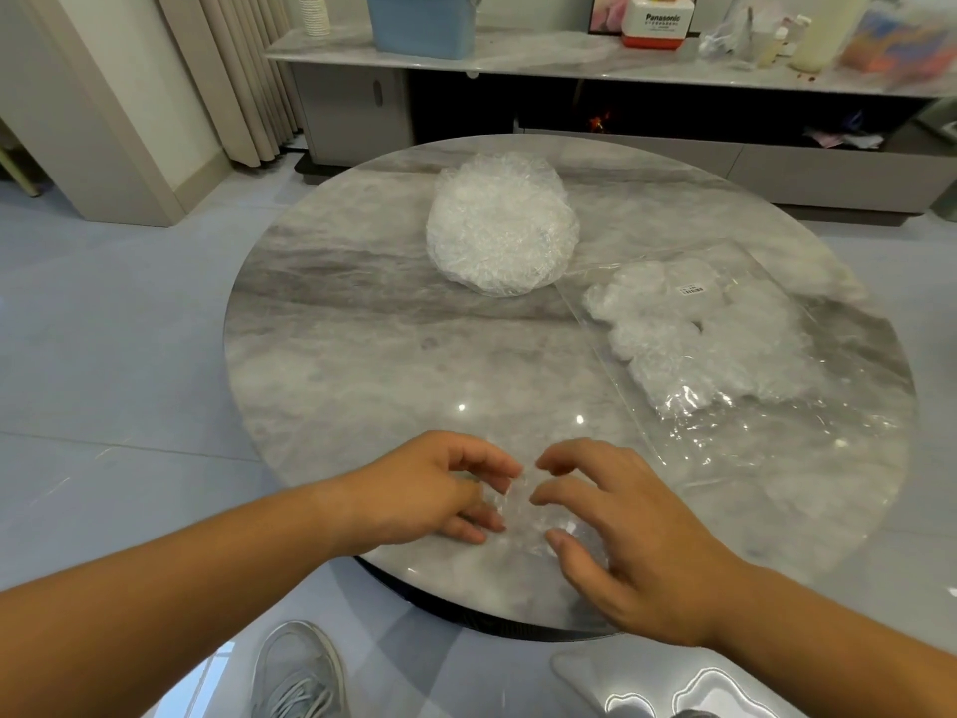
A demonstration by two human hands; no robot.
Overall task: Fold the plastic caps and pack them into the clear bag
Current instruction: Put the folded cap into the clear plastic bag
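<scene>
Squarely between left hand (430, 489), right hand (637, 541), cap (523, 515)

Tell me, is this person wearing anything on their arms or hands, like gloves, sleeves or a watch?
Nothing that shows: the left hand and right hand are ungloved, with no rings or watch visible, and both forearms are bare to the frame edge, no sleeves. A grey lace-up shoe shows below.

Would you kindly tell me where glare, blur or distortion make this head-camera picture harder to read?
Head view: wide-angle bending bows the sideboard and table; light glints dot the marble and the near end of the clear bag; the far right corner is smeared; the transparent cap between the left hand and right hand barely shows.
</scene>
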